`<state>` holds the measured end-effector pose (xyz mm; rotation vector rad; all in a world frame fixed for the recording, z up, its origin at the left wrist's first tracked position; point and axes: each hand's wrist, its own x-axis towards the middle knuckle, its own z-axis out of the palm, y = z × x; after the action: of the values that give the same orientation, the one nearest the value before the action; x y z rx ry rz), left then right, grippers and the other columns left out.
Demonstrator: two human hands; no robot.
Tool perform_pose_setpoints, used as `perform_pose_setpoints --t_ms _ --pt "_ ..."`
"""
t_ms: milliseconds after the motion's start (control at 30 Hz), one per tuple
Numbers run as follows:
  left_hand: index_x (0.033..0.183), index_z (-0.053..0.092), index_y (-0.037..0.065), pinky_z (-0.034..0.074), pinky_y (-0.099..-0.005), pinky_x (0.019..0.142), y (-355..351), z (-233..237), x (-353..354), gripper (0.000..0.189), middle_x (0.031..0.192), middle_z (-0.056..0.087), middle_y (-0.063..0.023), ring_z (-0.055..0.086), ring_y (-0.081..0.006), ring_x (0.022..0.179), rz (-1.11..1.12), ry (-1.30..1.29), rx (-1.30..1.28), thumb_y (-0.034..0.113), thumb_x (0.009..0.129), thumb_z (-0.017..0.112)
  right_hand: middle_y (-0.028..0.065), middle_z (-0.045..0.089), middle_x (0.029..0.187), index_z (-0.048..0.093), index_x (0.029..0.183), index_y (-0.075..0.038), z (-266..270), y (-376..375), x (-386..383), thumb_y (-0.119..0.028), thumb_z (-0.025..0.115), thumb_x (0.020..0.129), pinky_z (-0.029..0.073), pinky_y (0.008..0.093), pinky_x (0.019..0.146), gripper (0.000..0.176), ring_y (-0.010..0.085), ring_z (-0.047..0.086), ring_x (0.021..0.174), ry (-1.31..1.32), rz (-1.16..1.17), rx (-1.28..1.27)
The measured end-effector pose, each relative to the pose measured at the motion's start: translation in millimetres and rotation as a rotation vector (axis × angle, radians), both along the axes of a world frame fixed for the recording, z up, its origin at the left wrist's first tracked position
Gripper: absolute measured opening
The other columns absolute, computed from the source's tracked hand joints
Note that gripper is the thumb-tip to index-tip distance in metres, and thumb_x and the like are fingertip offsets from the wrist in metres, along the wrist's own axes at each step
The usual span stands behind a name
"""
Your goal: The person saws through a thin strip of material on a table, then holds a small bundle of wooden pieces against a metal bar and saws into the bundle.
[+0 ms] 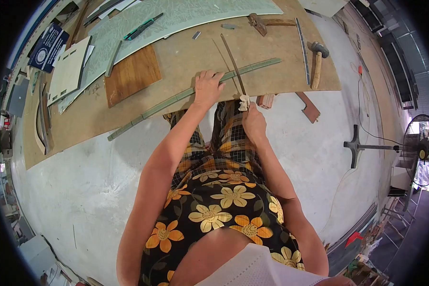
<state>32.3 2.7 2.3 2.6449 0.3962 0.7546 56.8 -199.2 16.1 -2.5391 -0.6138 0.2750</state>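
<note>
Fingers of the left hand (208,89) are curling close together over a green strip (176,98) that is lying across the brown board (271,47). The right hand's (255,125) fingers are wrapping the cloth-bound handle (244,103) of a long blade (231,60), which is crossing the strip just right of the left fingers. From this height, I can't tell whether the left fingers are gripping or only pressing. The person is seemingly working the blade against the strip; the next stroke is calling for firm bracing.
</note>
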Motion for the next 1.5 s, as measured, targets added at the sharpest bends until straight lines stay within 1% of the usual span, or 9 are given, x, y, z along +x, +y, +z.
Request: perform_pose_setpoints --t_ms 333,433,633,733,833,1033,1233,1367,1500 --pt "0.097 0.074 0.012 0.046 -0.0425 0.087 -4.3 1.4 21.5 0.023 0.096 0.064 -0.0067 0.058 -0.0293 0.100 0.056 0.021 -0.161 0.023 0.077 0.076 0.0301 0.065 0.078 0.048 0.120 0.000 11.9 9.3 7.3 -0.014 0.046 0.090 0.050 0.0577 0.069 0.032 0.0489 0.064 0.076 0.015 0.026 -0.124" --pt "0.095 0.074 0.012 0.046 -0.0420 0.087 -3.8 2.8 21.2 0.021 0.095 0.065 -0.0063 0.059 -0.0294 0.099 0.048 0.033 -0.173 0.023 0.077 0.076 0.0300 0.064 0.073 0.052 0.109 0.003 13.9 6.0 4.6 -0.012 0.052 0.088 0.050 0.0564 0.065 0.025 0.0482 0.064 0.073 -0.027 0.042 -0.071" --pt "0.094 0.074 0.011 0.046 -0.0419 0.088 -4.0 1.5 20.5 0.021 0.095 0.064 -0.0061 0.059 -0.0301 0.098 0.041 0.013 -0.167 0.023 0.077 0.075 0.0309 0.064 0.075 0.051 0.103 0.003 15.2 5.9 5.1 -0.013 0.052 0.088 0.050 0.0577 0.068 0.021 0.0489 0.064 0.074 -0.012 0.049 -0.112" --pt "0.094 0.074 0.011 0.046 -0.0419 0.088 -4.5 0.5 20.4 0.021 0.095 0.064 -0.0058 0.059 -0.0301 0.098 0.034 -0.009 -0.157 0.023 0.077 0.075 0.0311 0.065 0.078 0.052 0.103 0.003 17.0 7.8 9.8 -0.014 0.051 0.089 0.050 0.0569 0.070 0.022 0.0486 0.064 0.078 0.005 0.064 -0.152" --pt "0.094 0.074 0.012 0.046 -0.0419 0.087 -5.5 1.3 19.1 0.020 0.094 0.064 -0.0055 0.059 -0.0297 0.097 0.035 -0.015 -0.150 0.024 0.078 0.074 0.0286 0.067 0.083 0.053 0.107 0.001 23.9 20.9 18.3 -0.014 0.045 0.091 0.052 0.0545 0.073 0.024 0.0467 0.066 0.082 0.018 0.077 -0.213" --pt "0.092 0.074 0.014 0.047 -0.0418 0.083 -3.1 -7.0 21.5 0.019 0.093 0.063 -0.0040 0.059 -0.0273 0.097 0.038 -0.023 -0.110 0.025 0.077 0.075 0.0291 0.067 0.087 0.055 0.102 0.001 19.7 49.9 35.2 -0.015 0.046 0.091 0.051 0.0533 0.076 0.021 0.0460 0.066 0.085 0.000 0.078 -0.202" --pt "0.091 0.074 0.014 0.047 -0.0414 0.081 -3.4 -4.2 19.9 0.020 0.092 0.063 -0.0035 0.059 -0.0268 0.096 0.046 -0.033 -0.087 0.027 0.076 0.076 0.0309 0.066 0.089 0.054 0.109 0.001 29.4 13.5 4.6 -0.015 0.045 0.091 0.050 0.0556 0.078 0.025 0.0469 0.065 0.087 0.093 0.030 -0.207" --pt "0.094 0.073 0.013 0.047 -0.0417 0.084 -4.0 -2.0 20.3 0.018 0.095 0.064 -0.0046 0.060 -0.0289 0.097 0.043 -0.013 -0.105 0.023 0.079 0.074 0.0314 0.066 0.086 0.056 0.107 0.003 31.0 7.3 3.3 -0.013 0.048 0.089 0.052 0.0543 0.077 0.025 0.0473 0.066 0.085 0.073 0.043 -0.217" --pt "0.092 0.072 0.014 0.048 -0.0417 0.081 -3.2 -4.1 21.3 0.019 0.092 0.064 -0.0040 0.059 -0.0276 0.096 0.025 -0.073 -0.064 0.025 0.076 0.074 0.0309 0.067 0.087 0.056 0.107 0.003 27.4 47.7 32.3 -0.013 0.046 0.090 0.052 0.0540 0.078 0.026 0.0462 0.066 0.087 0.048 0.081 -0.206"
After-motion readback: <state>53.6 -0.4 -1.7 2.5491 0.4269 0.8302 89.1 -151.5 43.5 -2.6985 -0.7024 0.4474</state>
